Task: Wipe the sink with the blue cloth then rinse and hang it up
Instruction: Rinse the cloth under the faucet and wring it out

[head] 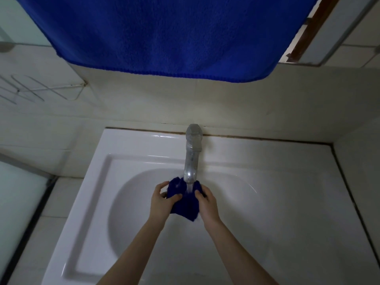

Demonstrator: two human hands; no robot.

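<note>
Gripping a bunched blue cloth (185,204) from both sides, left hand (162,199) and right hand (206,199) closed around it over the white sink (131,157), just beneath the spout of a metal tap (192,159). Catching a thin stream of water (189,188) on the cloth's middle. Leaving open basin around both forearms, with the flat rim running wide to left and right. Backing onto a pale tiled wall (144,103), with a larger blue towel (164,33) hanging above and a wire rack (39,89) to the left.
</note>
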